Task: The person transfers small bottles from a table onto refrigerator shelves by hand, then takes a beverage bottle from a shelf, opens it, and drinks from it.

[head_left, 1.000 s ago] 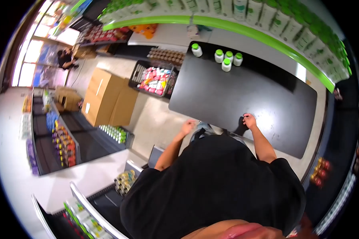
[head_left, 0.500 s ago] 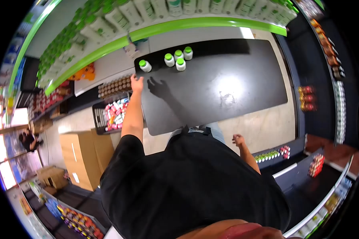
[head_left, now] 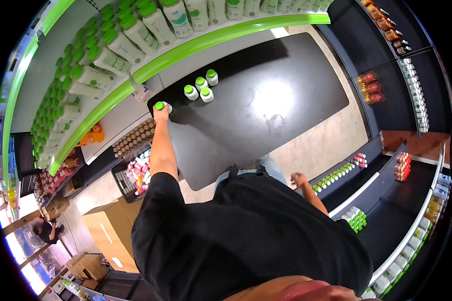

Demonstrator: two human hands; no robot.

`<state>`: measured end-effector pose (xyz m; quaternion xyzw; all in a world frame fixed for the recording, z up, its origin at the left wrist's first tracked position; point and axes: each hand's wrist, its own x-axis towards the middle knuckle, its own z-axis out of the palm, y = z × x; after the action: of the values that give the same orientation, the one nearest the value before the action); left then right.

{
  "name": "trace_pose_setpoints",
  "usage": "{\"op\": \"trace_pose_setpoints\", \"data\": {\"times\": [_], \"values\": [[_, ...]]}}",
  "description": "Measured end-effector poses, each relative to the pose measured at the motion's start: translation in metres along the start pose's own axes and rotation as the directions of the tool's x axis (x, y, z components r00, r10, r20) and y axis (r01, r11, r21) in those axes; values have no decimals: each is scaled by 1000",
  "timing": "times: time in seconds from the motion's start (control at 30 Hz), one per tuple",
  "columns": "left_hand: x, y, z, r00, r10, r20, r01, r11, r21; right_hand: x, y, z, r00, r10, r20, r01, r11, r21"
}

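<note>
At the black table's (head_left: 226, 135) left corner, my left hand (head_left: 160, 115) is closed around a white bottle with a green cap (head_left: 167, 106). Its fingers partly cover the bottle. To the right on the same table stand several more green-capped white bottles, among them a front one (head_left: 206, 95) and a left one (head_left: 191, 92). My right hand (head_left: 299, 179) hangs low beside my body, past the table's near edge. Its fingers are loosely bent and somewhat apart, with nothing seen in them.
Above the table runs a green-edged shelf (head_left: 186, 48) packed with green-capped bottles. Left of the table are rows of brown-topped items (head_left: 135, 138) and a black basket (head_left: 123, 181) of colourful packages. A cardboard box (head_left: 108, 233) stands lower left. Another person (head_left: 47, 231) is farther off.
My left hand has reached the leftmost bottle and closed on it; before, it was open just short of it. The view has shifted. My right hand stays low at my side.
</note>
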<state>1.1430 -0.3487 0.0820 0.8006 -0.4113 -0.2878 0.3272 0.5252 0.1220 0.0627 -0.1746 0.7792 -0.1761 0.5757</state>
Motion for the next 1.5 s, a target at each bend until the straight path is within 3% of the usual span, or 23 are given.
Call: {"op": "trace_pose_setpoints", "data": {"times": [0.1, 0.17, 0.2, 0.3, 0.4, 0.43, 0.57, 0.6, 0.67, 0.7, 0.87, 0.9, 0.97, 1.0, 1.07, 1.13, 1.23, 1.27, 1.3, 1.43, 1.5], "values": [[-36, 23, -3, 1000, -17, 8, 16, 994, 106, 31, -58, -8, 983, -184, -13, 182, 980, -74], [-64, 16, 9, 996, 50, 73, -49, 998, -28, 48, -99, -5, 968, -249, 9, 249, 966, -69], [-81, 11, 17, 994, 89, 59, -89, 996, -2, 48, -122, -1, 955, -298, 12, 297, 947, -125], [-152, 9, 34, 985, 82, 150, -77, 996, -37, 59, -179, 25, 901, -426, 83, 425, 826, -370], [-236, 28, 39, 971, 146, 191, -138, 989, -56, 35, -234, 79, 763, -601, 239, 638, 637, -433], [-254, 17, 51, 956, 113, 270, -91, 992, -91, 19, -250, 99, 703, -652, 284, 701, 570, -429], [-326, 32, 61, 812, 263, 522, -308, 952, -1, -31, -285, 167, 572, -577, 583, 810, 510, -289], [-339, 31, 69, 791, 270, 549, -360, 931, 61, -34, -283, 180, 523, -545, 655, 841, 457, -291], [-343, 1, 95, 679, 464, 569, -573, 819, 17, -52, -275, 194, 482, -592, 646, 864, 201, -461], [-343, 5, 93, 673, 449, 587, -566, 824, 18, -58, -271, 194, 458, -650, 606, 862, 159, -481], [-350, 42, 77, 634, 356, 687, -528, 848, 48, -64, -268, 172, 554, -634, 540, 788, 189, -586], [-348, 44, 78, 556, 355, 752, -605, 793, 72, -63, -263, 166, 572, -641, 512, 769, 202, -607], [-342, 50, 83, 390, 323, 862, -749, 656, 93, -61, -252, 149, 685, -569, 455, 706, 365, -606], [-344, 52, 87, 365, 305, 880, -756, 649, 88, -58, -248, 137, 733, -530, 427, 668, 442, -599], [-356, 49, 94, 311, 273, 910, -771, 632, 74, -16, -202, 127, 699, -575, 424, 714, 590, -377], [-369, 47, 116, 172, 213, 962, -794, 608, 7, -10, -184, 105, 718, -527, 455, 695, 572, -435], [-399, 54, 141, 158, 125, 980, -742, 669, 34, 6, -156, 74, 760, -414, 501, 622, 687, -377], [-402, 59, 152, 135, 115, 984, -730, 683, 21, 27, -136, 67, 708, -526, 471, 692, 649, -315], [-413, 86, 150, 150, 89, 985, -706, 706, 44, 30, -135, 53, 726, -508, 464, 668, 682, -298], [-454, 143, 193, 78, 40, 996, -742, 670, 31, 23, -140, -27, 792, -392, 468, 569, 753, -331], [-469, 164, 224, 30, 26, 999, -775, 632, 7, 29, -133, -61, 807, -407, 428, 545, 793, -274]]}}
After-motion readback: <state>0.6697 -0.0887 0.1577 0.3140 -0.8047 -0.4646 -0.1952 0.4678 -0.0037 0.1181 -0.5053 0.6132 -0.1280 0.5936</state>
